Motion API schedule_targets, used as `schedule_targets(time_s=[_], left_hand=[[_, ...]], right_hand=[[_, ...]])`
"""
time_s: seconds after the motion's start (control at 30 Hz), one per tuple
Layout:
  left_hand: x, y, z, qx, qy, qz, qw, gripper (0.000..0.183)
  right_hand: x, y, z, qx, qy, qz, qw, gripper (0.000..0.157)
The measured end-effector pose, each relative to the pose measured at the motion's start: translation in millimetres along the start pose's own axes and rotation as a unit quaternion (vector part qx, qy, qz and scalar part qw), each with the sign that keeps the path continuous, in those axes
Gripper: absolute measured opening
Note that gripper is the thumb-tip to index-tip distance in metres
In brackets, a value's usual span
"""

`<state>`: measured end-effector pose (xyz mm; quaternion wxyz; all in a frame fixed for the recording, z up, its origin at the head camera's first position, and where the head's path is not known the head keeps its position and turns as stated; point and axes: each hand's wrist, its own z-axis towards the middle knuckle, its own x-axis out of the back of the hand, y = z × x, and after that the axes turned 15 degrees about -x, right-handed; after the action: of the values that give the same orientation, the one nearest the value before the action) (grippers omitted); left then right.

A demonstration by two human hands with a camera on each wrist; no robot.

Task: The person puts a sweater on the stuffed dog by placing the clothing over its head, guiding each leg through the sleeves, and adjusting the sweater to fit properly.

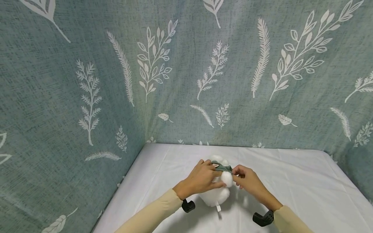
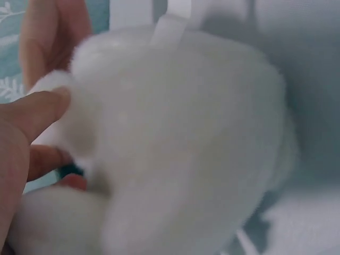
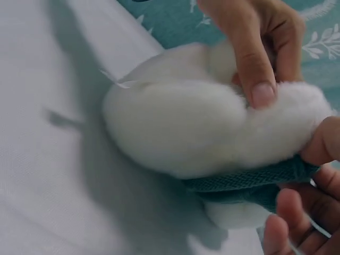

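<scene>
A white fluffy plush toy (image 1: 210, 198) lies on the white-covered table, a small white tag (image 1: 218, 208) sticking out at its near end. Around its far part sits a green knitted garment (image 1: 223, 168) bearing a small pale patch. My left hand (image 1: 204, 178) grips the toy from the left, its thumb pressing a rounded white limb (image 3: 289, 125) in the right wrist view. From the other side, my right hand (image 1: 250, 183) pinches the garment's edge between thumb and fingers. The toy's front is hidden from the head view.
White cloth (image 1: 291, 181) covers the table. Green-blue curtains (image 1: 186, 81) with white leaf prints hang behind it and at both sides. A black wrist device (image 1: 187, 205) is on the left wrist, another black device (image 1: 263, 218) on the right.
</scene>
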<state>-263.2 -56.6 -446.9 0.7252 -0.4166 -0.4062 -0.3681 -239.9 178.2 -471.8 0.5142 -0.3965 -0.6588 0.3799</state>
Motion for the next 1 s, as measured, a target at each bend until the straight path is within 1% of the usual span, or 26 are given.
schedule_targets(time_s=[0.13, 0.23, 0.33, 0.43, 0.53, 0.6, 0.67, 0.7, 0.77, 0.83, 0.9, 0.97, 1.0], left_hand=[[-5.4, 0.9, 1.6, 0.010, 0.019, 0.016, 0.9996, 0.031], [-7.8, 1.7, 2.5, 0.024, 0.026, 0.024, 0.9991, 0.035], [-7.9, 2.5, 4.1, 0.042, 0.028, 0.025, 0.9984, 0.038], [-8.1, 3.6, 6.6, 0.062, 0.030, 0.023, 0.9973, 0.038], [-8.4, 4.4, 8.9, 0.092, 0.028, 0.012, 0.9953, 0.035], [-8.5, 4.6, 9.8, 0.110, 0.026, 0.004, 0.9936, 0.031], [-9.1, 4.8, 10.2, 0.122, 0.025, -0.005, 0.9922, 0.027], [-9.7, 4.9, 10.1, 0.125, 0.025, -0.006, 0.9918, 0.025], [-10.6, 5.6, 9.4, 0.128, 0.027, -0.009, 0.9914, 0.024], [-11.1, 6.5, 7.9, 0.129, 0.035, -0.014, 0.9909, 0.021], [-10.8, 7.7, 5.5, 0.133, 0.044, -0.014, 0.9900, 0.018], [-10.9, 8.1, 2.6, 0.140, 0.062, -0.016, 0.9881, 0.017], [-10.9, 8.2, 1.4, 0.146, 0.072, -0.018, 0.9864, 0.020]], right_hand=[[6.5, -2.1, -1.7, 0.015, -0.001, 0.010, 1.000, 0.014], [12.1, -5.1, -4.1, 0.046, -0.001, 0.008, 0.999, 0.015], [15.7, -8.5, -7.3, 0.089, -0.007, -0.011, 0.996, 0.015], [15.2, -11.1, -11.2, 0.136, -0.009, -0.046, 0.990, 0.010], [10.3, -13.7, -14.1, 0.181, -0.008, -0.079, 0.980, 0.005], [5.7, -15.2, -14.2, 0.203, -0.009, -0.095, 0.974, 0.006], [2.1, -16.2, -13.5, 0.214, -0.008, -0.110, 0.971, 0.006], [1.1, -16.1, -13.0, 0.211, -0.007, -0.114, 0.971, 0.005], [1.1, -15.5, -12.1, 0.189, 0.002, -0.114, 0.975, 0.004], [3.5, -14.9, -11.7, 0.150, 0.022, -0.102, 0.983, 0.009], [7.3, -14.1, -11.1, 0.100, 0.046, -0.083, 0.990, 0.013], [11.3, -13.0, -9.7, 0.059, 0.063, -0.073, 0.994, 0.015], [13.2, -12.1, -8.3, 0.042, 0.066, -0.070, 0.994, 0.015]])
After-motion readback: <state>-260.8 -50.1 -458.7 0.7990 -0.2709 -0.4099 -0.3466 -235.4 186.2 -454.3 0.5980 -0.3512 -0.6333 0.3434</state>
